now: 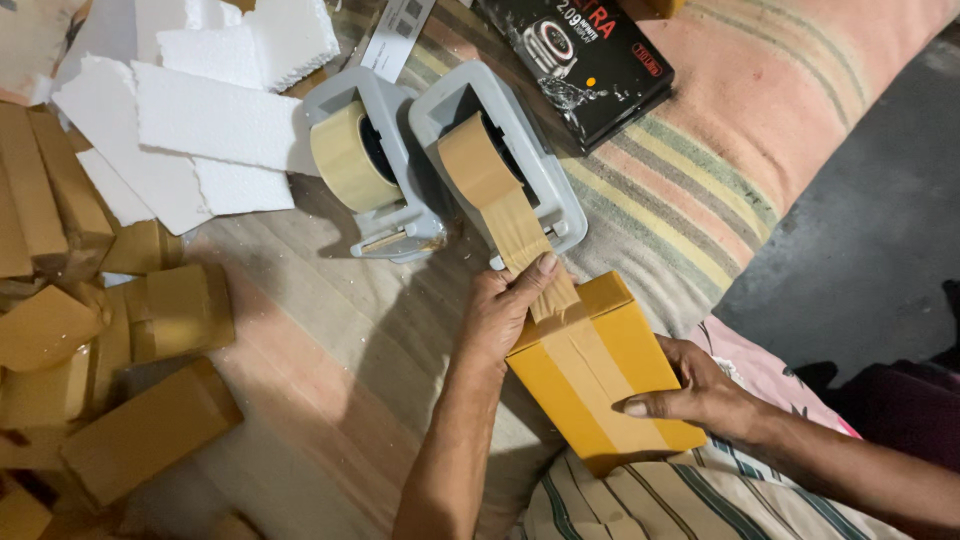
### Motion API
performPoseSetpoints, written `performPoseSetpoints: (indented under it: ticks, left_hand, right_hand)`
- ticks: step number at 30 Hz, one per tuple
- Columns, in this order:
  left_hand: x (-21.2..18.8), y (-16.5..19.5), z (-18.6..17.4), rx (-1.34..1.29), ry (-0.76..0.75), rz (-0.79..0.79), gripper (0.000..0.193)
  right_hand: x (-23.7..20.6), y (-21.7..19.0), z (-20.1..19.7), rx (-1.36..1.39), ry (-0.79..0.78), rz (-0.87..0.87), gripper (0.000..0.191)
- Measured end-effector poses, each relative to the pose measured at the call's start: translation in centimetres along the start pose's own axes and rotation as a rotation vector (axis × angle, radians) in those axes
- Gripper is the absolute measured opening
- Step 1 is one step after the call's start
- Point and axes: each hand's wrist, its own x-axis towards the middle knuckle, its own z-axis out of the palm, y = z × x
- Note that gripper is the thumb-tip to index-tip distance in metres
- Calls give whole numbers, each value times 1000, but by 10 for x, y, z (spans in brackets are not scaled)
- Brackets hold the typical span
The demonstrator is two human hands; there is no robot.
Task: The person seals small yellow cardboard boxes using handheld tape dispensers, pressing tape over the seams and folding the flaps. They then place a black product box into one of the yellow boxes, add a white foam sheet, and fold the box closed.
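Head view: taping up a yellow box [600, 375]
Left hand [500, 310] presses brown tape [515, 225] onto it, thumb down; right hand [700, 395] grips its side.

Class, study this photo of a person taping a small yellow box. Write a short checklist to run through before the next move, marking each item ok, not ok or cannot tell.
1. Left hand presses the brown tape strip onto the yellow box: ok.
2. Right hand steadies the box from its far side: ok.
3. Strip runs taut from the right tape dispenser down to the box: ok.
4. Strip lies centred along the box's seam: cannot tell.
5. Strip already cut from the roll: not ok, it is uncut.
6. Second tape dispenser sits clear of the strip: ok.
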Motion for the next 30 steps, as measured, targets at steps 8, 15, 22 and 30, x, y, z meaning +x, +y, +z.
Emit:
performPoseSetpoints:
  ticks: [8, 15, 22, 30]
  left_hand:
    - [39, -32, -18, 15, 81, -58, 31]
    - [-73, 47, 31, 226, 103, 129, 29]
    - [-164, 114, 67, 616, 138, 535, 27]
    - [-178, 73, 50, 569, 179, 618, 20]
  right_hand:
    - [16, -5, -8, -57, -10, 0, 65]
    - [-2, -15, -20, -129, -246, -158, 72]
    - [70, -77, -1, -536, -522, -949, 62]
    - [38, -105, 42, -668, -561, -899, 87]
